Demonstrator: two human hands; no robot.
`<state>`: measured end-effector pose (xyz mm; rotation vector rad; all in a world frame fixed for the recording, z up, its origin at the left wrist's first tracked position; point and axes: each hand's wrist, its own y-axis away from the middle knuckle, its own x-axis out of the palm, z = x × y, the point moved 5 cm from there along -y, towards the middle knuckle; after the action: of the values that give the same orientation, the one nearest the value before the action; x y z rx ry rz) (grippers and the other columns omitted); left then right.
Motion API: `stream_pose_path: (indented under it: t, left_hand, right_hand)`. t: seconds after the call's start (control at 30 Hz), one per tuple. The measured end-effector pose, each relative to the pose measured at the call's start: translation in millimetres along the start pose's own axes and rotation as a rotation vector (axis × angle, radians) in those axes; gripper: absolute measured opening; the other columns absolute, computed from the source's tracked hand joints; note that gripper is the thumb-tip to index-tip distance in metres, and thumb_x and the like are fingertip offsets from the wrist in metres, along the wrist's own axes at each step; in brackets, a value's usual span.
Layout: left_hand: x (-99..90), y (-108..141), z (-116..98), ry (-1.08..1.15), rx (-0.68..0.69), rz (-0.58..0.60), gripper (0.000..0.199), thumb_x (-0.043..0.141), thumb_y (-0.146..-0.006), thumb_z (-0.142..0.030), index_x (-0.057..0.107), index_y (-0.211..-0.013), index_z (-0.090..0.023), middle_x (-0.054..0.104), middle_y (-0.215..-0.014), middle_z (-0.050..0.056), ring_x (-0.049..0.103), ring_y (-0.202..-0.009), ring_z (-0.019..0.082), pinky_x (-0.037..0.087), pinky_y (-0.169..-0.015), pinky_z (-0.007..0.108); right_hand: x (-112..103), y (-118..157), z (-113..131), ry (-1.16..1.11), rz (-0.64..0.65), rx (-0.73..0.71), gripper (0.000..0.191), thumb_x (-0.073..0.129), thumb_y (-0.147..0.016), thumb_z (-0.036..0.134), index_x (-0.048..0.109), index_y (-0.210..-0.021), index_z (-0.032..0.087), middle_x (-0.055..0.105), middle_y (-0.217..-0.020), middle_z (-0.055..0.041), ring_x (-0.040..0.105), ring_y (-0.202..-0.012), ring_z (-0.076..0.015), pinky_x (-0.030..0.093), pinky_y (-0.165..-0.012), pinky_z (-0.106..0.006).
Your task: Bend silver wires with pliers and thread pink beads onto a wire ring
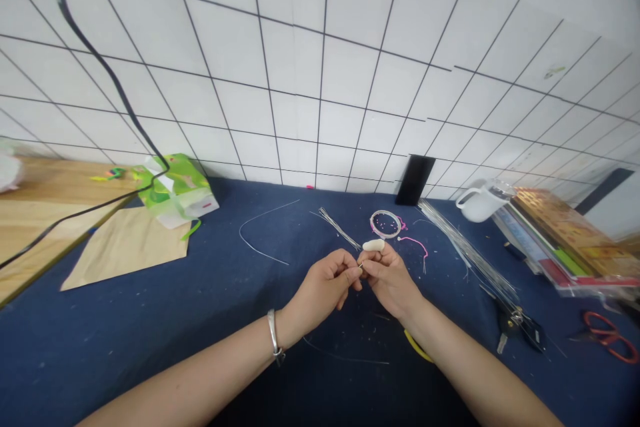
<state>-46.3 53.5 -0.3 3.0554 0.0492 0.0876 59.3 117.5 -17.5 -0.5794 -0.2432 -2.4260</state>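
Dish (373, 223) of specks (387, 225) near hands (325, 287) (395, 283)

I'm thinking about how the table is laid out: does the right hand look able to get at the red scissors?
Probably yes: the red scissors lie uncovered, though the keys sit between, and the right hand is busy pinching a small piece with the left.

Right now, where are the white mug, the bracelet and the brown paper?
White mug (479, 207): head view, on its body.
Bracelet (273, 332): head view, on its silver band.
Brown paper (133, 245): head view, on its flat middle.
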Motion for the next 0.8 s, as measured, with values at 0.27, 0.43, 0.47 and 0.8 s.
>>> stream_pose_path:
  t: [0.27,0.43,0.47,0.8]
  left_hand:
    - [0.4,0.5,-2.0,-0.007,0.003,-0.011,0.019,0.045,-0.083,-0.035,0.047,-0.077,-0.017,0.058,-0.068,-0.001,0.040,-0.040,0.004,0.030,-0.039,0.016]
    - [0.3,0.9,-1.3,0.001,0.003,-0.009,0.018,0.046,-0.083,-0.034,0.047,-0.076,-0.017,0.058,-0.068,-0.002,0.040,-0.040,0.004,0.030,-0.040,0.016]
    - [0.1,1.0,-1.3,0.005,0.001,-0.010,0.018,0.046,-0.083,-0.034,0.047,-0.076,-0.017,0.058,-0.068,-0.002,0.040,-0.041,0.004,0.030,-0.040,0.016]
    - [0.7,1.0,-2.2,0.015,0.006,-0.007,0.017,0.046,-0.083,-0.033,0.046,-0.076,-0.017,0.058,-0.068,-0.002,0.039,-0.041,0.003,0.030,-0.040,0.017]
  right_hand:
    - [-0.9,-0.9,0.7,0.002,0.006,0.010,0.028,0.069,-0.068,0.018,0.055,-0.092,0.022,0.061,-0.076,0.0019,0.054,-0.061,-0.0115,0.042,-0.055,-0.026]
    - [-1.5,-1.4,-2.1,-0.040,0.025,0.041,0.027,0.068,-0.069,0.019,0.055,-0.092,0.023,0.060,-0.076,0.0027,0.053,-0.059,-0.0108,0.042,-0.055,-0.025]
    - [-1.6,-1.4,-2.4,-0.042,0.026,0.041,0.027,0.068,-0.069,0.019,0.055,-0.092,0.023,0.060,-0.076,0.0028,0.053,-0.059,-0.0109,0.042,-0.055,-0.025]
    - [-2.3,-1.5,-2.2,-0.025,0.010,0.020,0.027,0.068,-0.069,0.018,0.055,-0.093,0.023,0.060,-0.077,0.0025,0.053,-0.061,-0.0108,0.043,-0.055,-0.025]
